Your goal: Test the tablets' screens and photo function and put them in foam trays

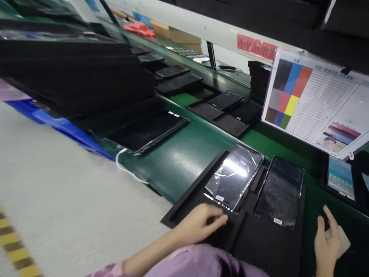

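Note:
A black tray (271, 246) lies in front of me. On it are a tablet under shiny, wrinkled clear film (235, 177) and a darker tablet (281, 192), each with a small white label at its near end. Over the near left part of the tray is my left hand (201, 223), its fingers curled towards the thumb, with nothing visible in them. My right hand (327, 242) is right of the tray, thumb and forefinger stretched up. A whitish pad or cloth (343, 242) shows behind that hand, apparently gripped by the other fingers, which are mostly hidden.
Left on the green bench (178, 154) lies another dark tablet (150, 129) beside a large black stack (72, 77). A tray with devices (227, 111) sits on the belt beyond. A colour chart sheet (314, 104) hangs at right, above a lit screen (340, 177). A white cable (127, 169) hangs at the edge.

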### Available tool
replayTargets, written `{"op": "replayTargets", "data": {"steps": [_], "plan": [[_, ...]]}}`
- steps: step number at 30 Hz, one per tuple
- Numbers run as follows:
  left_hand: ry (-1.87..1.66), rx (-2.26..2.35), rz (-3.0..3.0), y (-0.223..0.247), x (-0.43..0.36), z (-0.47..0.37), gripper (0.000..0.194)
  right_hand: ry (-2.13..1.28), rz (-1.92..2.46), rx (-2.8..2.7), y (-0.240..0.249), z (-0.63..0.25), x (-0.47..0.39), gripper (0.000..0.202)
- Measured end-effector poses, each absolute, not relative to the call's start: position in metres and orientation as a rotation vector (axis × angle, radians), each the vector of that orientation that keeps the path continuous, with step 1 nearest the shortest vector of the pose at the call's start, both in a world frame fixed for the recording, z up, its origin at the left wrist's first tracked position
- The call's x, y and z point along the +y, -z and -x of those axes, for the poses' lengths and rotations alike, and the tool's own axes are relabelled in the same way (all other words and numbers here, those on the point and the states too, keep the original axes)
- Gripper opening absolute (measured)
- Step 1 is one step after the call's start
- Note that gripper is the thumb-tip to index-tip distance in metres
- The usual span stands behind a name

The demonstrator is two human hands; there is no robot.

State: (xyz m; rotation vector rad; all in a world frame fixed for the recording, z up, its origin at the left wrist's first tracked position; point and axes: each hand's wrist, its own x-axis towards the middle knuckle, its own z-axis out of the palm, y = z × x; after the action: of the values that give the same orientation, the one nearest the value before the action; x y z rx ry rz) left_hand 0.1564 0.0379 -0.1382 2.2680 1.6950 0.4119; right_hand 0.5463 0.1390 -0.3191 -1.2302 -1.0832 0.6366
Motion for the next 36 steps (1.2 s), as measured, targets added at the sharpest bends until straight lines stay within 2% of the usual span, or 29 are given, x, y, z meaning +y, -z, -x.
{"op": "replayTargets", "data": {"steps": [2, 6, 9, 13, 20, 29, 36], "plan": [[-0.548, 1.787, -2.275, 0.121, 0.058, -0.157, 0.04, -0.753, 1.301, -1.035, 0.295, -0.536, 0.164, 0.069], [-0.67, 1.899, -2.539, 0.092, 0.132, -0.184, 0.018, -0.866, 1.202, -1.095, 0.271, -0.507, 0.221, 0.081], [-0.568, 1.969, -2.628, 0.086, 0.187, -0.211, 0.037, -0.875, 1.206, -1.114, 0.274, -0.493, 0.243, 0.087], [-0.426, 2.05, -2.621, 0.092, 0.229, -0.232, 0.033, -0.874, 1.235, -1.131, 0.283, -0.495, 0.245, 0.088], [-0.228, 2.1, -2.618, 0.098, 0.239, -0.241, 0.043, -0.893, 1.227, -1.095, 0.286, -0.499, 0.244, 0.084], [-0.08, 2.152, -2.685, 0.1, 0.246, -0.258, 0.044, -0.908, 1.203, -1.049, 0.282, -0.498, 0.243, 0.08], [0.083, 2.2, -2.679, 0.097, 0.237, -0.27, 0.036, -0.878, 1.2, -1.069, 0.276, -0.5, 0.24, 0.073]]}}
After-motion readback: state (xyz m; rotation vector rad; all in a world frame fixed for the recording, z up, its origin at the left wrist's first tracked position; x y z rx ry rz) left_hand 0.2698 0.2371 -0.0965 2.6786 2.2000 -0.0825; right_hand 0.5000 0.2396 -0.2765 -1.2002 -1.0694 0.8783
